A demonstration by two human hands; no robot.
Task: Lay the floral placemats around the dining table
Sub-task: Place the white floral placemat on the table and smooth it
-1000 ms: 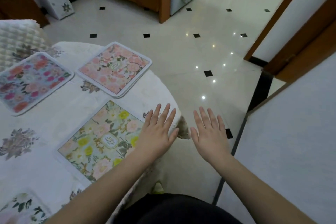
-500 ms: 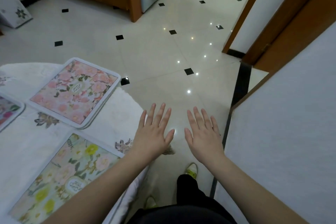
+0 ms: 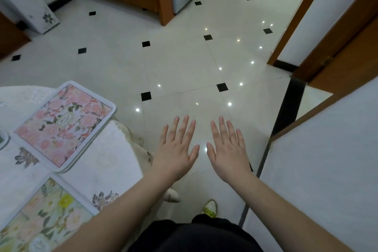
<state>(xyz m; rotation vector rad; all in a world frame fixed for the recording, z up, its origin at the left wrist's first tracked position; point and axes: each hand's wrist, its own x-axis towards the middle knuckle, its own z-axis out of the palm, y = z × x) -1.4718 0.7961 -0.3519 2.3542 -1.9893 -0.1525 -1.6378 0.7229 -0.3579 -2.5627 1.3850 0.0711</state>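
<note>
Head view: both hands are held out flat over the floor (image 3: 184, 63) at lower centre, palms down, fingers spread, nothing gripped. Left hand (image 3: 177, 150) is just off the desk (image 3: 106, 153) edge, right hand (image 3: 228, 152) close beside it, thumbs nearly meeting. Pink floral placemat (image 3: 63, 125) is laid at the left, one corner poking past the desk edge; yellow floral placemat (image 3: 45, 221) sits at lower left. Open tiled floor is seen ahead, a white wall (image 3: 327, 170) close on the right.

Yellow placemat (image 3: 41, 219) cut off by frame edge.
</note>
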